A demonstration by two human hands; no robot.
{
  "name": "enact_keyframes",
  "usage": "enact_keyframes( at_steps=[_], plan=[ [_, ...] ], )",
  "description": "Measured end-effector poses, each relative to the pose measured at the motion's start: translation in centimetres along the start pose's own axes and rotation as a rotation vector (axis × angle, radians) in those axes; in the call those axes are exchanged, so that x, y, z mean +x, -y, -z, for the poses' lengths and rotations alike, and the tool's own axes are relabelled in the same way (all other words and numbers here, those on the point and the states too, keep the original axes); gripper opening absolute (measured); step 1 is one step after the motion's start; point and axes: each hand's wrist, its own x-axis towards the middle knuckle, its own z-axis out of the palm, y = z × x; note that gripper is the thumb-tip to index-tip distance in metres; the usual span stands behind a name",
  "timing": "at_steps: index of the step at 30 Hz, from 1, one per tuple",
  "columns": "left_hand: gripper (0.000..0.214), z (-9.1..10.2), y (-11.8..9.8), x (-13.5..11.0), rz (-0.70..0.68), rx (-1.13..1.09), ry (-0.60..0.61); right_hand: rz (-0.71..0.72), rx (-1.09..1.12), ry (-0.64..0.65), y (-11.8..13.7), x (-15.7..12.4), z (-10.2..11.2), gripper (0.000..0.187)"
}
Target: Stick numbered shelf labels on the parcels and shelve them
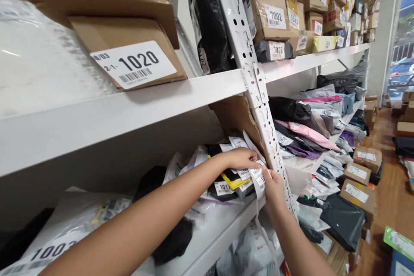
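Left forearm: enters from the lower left of the frame and runs up to the centre, its elbow cut off by the bottom edge.
Left hand point(241, 158): at frame centre, fingers curled and pinching the upper edge of a white label strip point(258, 180); the fingertips are partly hidden behind the paper.
Right hand point(273, 185): just below and right of the left, rising from the lower centre, thumb and fingers closed on the same strip from its right side.
White label strip: held between both hands, right against the slotted upright point(258, 95); a loose tail hangs down toward the bottom centre. Its print is too small to read.
Parcels under the hands: soft mailers point(226, 181) in black, yellow and white lie heaped on the middle shelf; one tag begins "101", the rest covered by the pile.
Lower left: a clear bag point(64, 233) with a tag reading "1003", partly cut off by the forearm.
Behind the hands: a torn cardboard flap point(237, 118) leans against the upright.
Upper left: a cardboard box point(129, 51) on the white shelf point(129, 108), labelled "1020"; the box above it is cropped by the frame's top.
Far right: pink, grey and black mailers, numbered boxes such as "7002" point(274, 16), and cartons on the wood floor point(391, 198), blurring toward the bright doorway.
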Motion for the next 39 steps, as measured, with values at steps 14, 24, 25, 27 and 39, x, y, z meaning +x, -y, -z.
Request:
enact_keyframes(
  at_steps=[14,24,25,27,39],
  plan=[
    [0.033,-1.5,-1.9,1.0,0.162,0.222,-0.15,-0.254,0.063,0.03,1.2,-1.0,2.3,0.047],
    [0.025,-1.8,-1.7,0.9,0.241,0.172,-0.296,-0.153,0.026,0.264,2.2,-2.8,6.8,0.046],
    [0.026,-1.9,-1.8,0.6,0.256,0.166,-0.324,-0.151,0.002,0.308,2.4,-2.8,7.2,0.046],
    [0.033,-2.1,-1.9,-0.1,0.262,0.184,-0.44,-0.149,-0.031,0.355,2.8,-2.7,7.9,0.043],
    [0.025,-0.9,2.5,-1.6,-0.402,0.023,-0.2,-0.013,-0.077,0.325,2.6,-1.6,5.6,0.043]
  ],
)
